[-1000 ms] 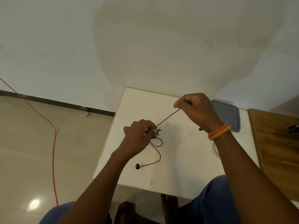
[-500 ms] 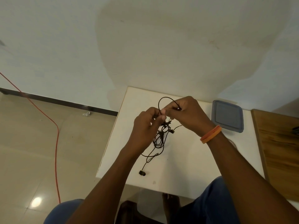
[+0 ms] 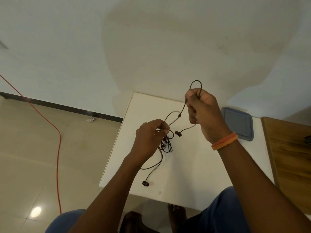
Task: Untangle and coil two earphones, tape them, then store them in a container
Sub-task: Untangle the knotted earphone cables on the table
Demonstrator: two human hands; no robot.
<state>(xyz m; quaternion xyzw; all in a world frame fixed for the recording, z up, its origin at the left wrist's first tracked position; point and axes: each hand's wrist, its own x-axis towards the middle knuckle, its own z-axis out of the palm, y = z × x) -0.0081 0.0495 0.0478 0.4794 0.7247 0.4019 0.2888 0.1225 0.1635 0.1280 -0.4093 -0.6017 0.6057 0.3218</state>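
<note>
A black earphone cable (image 3: 168, 145) hangs in a tangle of loops over the white table (image 3: 185, 165). My left hand (image 3: 149, 138) pinches the tangle at its top. My right hand (image 3: 203, 113), raised higher and to the right, grips another stretch of the cable, and a small loop (image 3: 196, 84) sticks up above its fingers. One earbud (image 3: 178, 133) dangles between the hands. Another earbud (image 3: 145, 183) lies on the table near the front edge. A blue-grey container lid (image 3: 239, 123) lies flat at the table's back right.
A wooden surface (image 3: 291, 157) adjoins the table on the right. An orange cord (image 3: 57, 148) runs across the tiled floor at the left. A white wall stands behind the table. My knees and a bare foot (image 3: 176, 214) show below the table's front edge.
My right hand has risen up and to the right, drawing a stretch of cable out of the tangle. My left hand has stayed low on the bunch. An earbud has swung free between them.
</note>
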